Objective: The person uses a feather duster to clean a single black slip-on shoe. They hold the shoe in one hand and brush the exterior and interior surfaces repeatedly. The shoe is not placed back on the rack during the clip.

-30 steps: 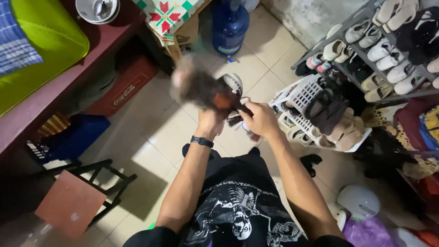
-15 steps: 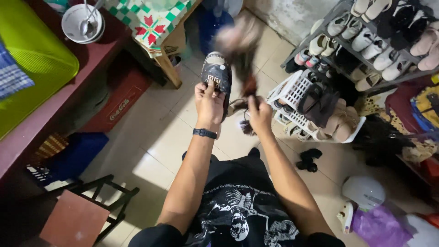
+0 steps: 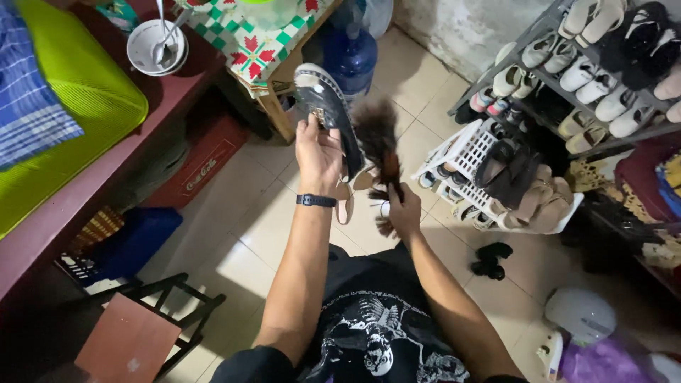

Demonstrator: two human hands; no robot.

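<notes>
Person is wearing a black short-sleeved tee (image 3: 369,333) showing a white skeleton graphic (image 3: 372,340). Left wrist is carrying a slim black band watch (image 3: 316,201). Forearms are showing bare.

Pale tiled floor (image 3: 234,234), dim light. Shoe rack (image 3: 539,50) against rough white wall (image 3: 454,28). Dark red bench (image 3: 64,213) left; small wooden stool (image 3: 142,333) below; patterned tablecloth (image 3: 255,32) on table.

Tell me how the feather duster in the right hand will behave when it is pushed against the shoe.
The feather duster looks soft: its dark, fluffy plumes would likely bend and splay against the shoe rather than push it. It seems light for its size, since the right hand holds it upright by the handle alone. The left hand would probably feel little push on the shoe.
</notes>
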